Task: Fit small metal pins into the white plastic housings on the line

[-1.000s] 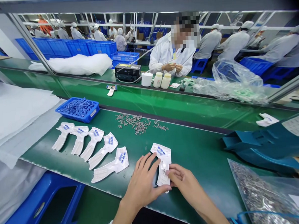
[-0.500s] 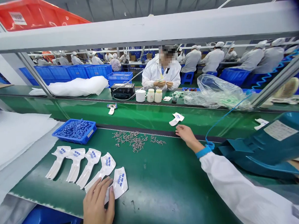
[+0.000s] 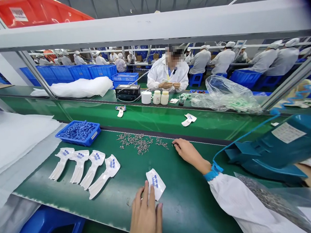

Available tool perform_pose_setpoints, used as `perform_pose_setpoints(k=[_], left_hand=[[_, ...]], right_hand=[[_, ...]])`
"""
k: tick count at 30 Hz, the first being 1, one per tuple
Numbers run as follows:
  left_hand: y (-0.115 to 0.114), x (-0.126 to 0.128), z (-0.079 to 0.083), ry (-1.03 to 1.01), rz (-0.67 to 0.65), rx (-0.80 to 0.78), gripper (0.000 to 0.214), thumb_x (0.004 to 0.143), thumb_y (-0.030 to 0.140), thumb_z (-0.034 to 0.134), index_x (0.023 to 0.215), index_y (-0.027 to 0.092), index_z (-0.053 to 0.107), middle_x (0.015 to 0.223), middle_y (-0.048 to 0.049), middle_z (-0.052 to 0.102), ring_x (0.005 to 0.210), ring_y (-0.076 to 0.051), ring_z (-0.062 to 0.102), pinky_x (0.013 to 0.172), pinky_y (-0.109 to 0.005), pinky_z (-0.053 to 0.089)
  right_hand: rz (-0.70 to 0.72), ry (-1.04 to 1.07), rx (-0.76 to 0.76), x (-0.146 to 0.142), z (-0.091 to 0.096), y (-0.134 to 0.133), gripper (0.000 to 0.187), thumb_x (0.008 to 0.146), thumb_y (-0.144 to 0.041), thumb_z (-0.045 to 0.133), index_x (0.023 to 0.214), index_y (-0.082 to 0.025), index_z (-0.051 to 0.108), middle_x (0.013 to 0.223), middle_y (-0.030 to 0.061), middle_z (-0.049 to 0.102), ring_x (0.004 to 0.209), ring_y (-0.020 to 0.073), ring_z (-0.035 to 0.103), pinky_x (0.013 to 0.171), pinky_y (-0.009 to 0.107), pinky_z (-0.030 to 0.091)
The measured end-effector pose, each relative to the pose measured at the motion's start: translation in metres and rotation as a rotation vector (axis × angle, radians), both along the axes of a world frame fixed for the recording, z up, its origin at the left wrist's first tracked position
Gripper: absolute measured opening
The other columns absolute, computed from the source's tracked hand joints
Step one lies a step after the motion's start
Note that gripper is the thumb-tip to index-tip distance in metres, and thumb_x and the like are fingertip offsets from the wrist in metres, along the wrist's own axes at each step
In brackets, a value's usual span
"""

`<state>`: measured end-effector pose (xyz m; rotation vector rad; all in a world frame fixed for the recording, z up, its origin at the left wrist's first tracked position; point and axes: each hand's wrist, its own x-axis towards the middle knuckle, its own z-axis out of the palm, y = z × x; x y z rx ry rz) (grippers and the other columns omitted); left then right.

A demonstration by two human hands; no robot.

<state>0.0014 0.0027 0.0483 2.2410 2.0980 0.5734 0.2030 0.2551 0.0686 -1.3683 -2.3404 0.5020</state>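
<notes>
My left hand (image 3: 146,213) grips a white plastic handle shell (image 3: 156,183) with blue pieces set in it, near the front of the green bench. The fingers lie over its lower part and hide it. Four matching shells, counted simply as several, stand in a row to the left, one being the nearest shell (image 3: 105,175). My right hand (image 3: 189,153) rests on the bench with its fingertips drawn together beside the small metal screws (image 3: 140,144). Whatever is between those fingertips is too small to make out. A blue wrist strap (image 3: 212,172) circles my right wrist.
A blue tray (image 3: 79,133) of small blue parts sits at the left. Beyond the bench edge, a green belt (image 3: 155,118) carries white parts. A teal bin (image 3: 280,148) stands at the right. Across the belt, a co-worker (image 3: 167,74) sits behind white jars (image 3: 156,97).
My left hand has moved right with the shell, away from the row. My right hand has come down from the belt's edge to the screws. White parts on the belt have shifted right.
</notes>
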Motion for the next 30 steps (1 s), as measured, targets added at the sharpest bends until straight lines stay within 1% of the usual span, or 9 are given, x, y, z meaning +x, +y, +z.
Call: perform_pose_setpoints(k=[2,4,8,10,12,16,18,22,30], left_hand=[[0.006,0.017,0.002,-0.03,-0.024,0.0,0.057,0.097,0.031,0.046,0.151,0.016,0.036,0.15,-0.0166,0.045,0.122,-0.034,0.057,0.085,-0.043,0.057],[0.011,0.027,0.007,-0.062,-0.061,0.004,0.062,0.096,0.031,0.048,0.153,0.016,0.031,0.151,-0.0178,0.043,0.12,-0.035,0.058,0.083,-0.043,0.058],[0.02,0.03,0.023,-0.174,-0.073,0.018,0.051,0.095,0.028,0.048,0.146,0.02,0.042,0.147,-0.0167,0.049,0.116,-0.034,0.06,0.078,-0.043,0.059],[0.023,0.029,0.031,-0.283,-0.066,0.037,0.043,0.096,0.025,0.047,0.14,0.024,0.049,0.14,-0.0137,0.055,0.115,-0.03,0.06,0.081,-0.041,0.058],[0.025,0.028,0.037,-0.402,-0.054,0.035,0.037,0.098,0.023,0.046,0.134,0.026,0.053,0.13,-0.0101,0.061,0.111,-0.026,0.061,0.084,-0.039,0.056],[0.027,0.033,0.04,-0.579,-0.079,0.004,0.023,0.099,0.024,0.047,0.117,0.025,0.06,0.105,-0.0061,0.068,0.094,-0.023,0.063,0.078,-0.036,0.054],[0.027,0.037,0.038,-0.62,-0.1,0.01,0.018,0.099,0.022,0.046,0.105,0.025,0.063,0.095,-0.0046,0.068,0.087,-0.022,0.063,0.075,-0.034,0.051],[0.023,0.04,0.034,-0.614,-0.096,0.034,0.018,0.098,0.017,0.046,0.096,0.024,0.062,0.088,-0.0033,0.066,0.081,-0.02,0.06,0.071,-0.033,0.048],[0.015,0.032,0.037,-0.418,-0.042,0.087,0.016,0.092,0.012,0.05,0.084,0.022,0.059,0.08,-0.0024,0.062,0.076,-0.02,0.057,0.069,-0.033,0.044]], right_hand=[[-0.006,-0.016,0.001,0.005,0.003,-0.004,0.027,0.093,-0.015,0.044,0.107,-0.016,0.067,0.107,0.0125,0.067,0.101,0.0268,0.06,0.093,0.04,0.044],[-0.013,-0.014,-0.008,0.011,0.006,-0.008,0.027,0.093,-0.015,0.043,0.108,-0.017,0.066,0.11,0.0116,0.068,0.103,0.0261,0.061,0.092,0.039,0.044],[-0.05,0.033,-0.052,0.017,0.016,-0.018,0.027,0.091,-0.014,0.043,0.107,-0.015,0.065,0.108,0.0135,0.067,0.097,0.026,0.063,0.087,0.04,0.048],[-0.044,0.072,-0.095,0.016,0.024,-0.032,0.027,0.091,-0.016,0.046,0.111,-0.016,0.063,0.105,0.0114,0.067,0.088,0.022,0.065,0.081,0.036,0.051],[0.014,0.175,-0.222,0.011,0.035,-0.055,0.028,0.09,-0.019,0.049,0.116,-0.018,0.061,0.104,0.0079,0.066,0.081,0.0175,0.066,0.074,0.03,0.053],[0.205,0.444,-0.63,-0.001,0.059,-0.109,0.03,0.091,-0.027,0.057,0.12,-0.023,0.06,0.104,0.0044,0.064,0.082,0.0156,0.064,0.073,0.026,0.052],[0.242,0.47,-0.707,-0.005,0.066,-0.127,0.029,0.092,-0.031,0.058,0.12,-0.025,0.061,0.099,0.0032,0.065,0.082,0.0159,0.063,0.074,0.026,0.051],[0.19,0.506,-0.733,-0.009,0.064,-0.139,0.029,0.09,-0.034,0.063,0.118,-0.025,0.064,0.095,0.0025,0.066,0.081,0.0164,0.063,0.073,0.026,0.051],[0.104,0.591,-0.788,-0.024,0.053,-0.154,0.027,0.086,-0.032,0.065,0.111,-0.022,0.065,0.1,0.0045,0.066,0.088,0.018,0.065,0.079,0.029,0.053]])
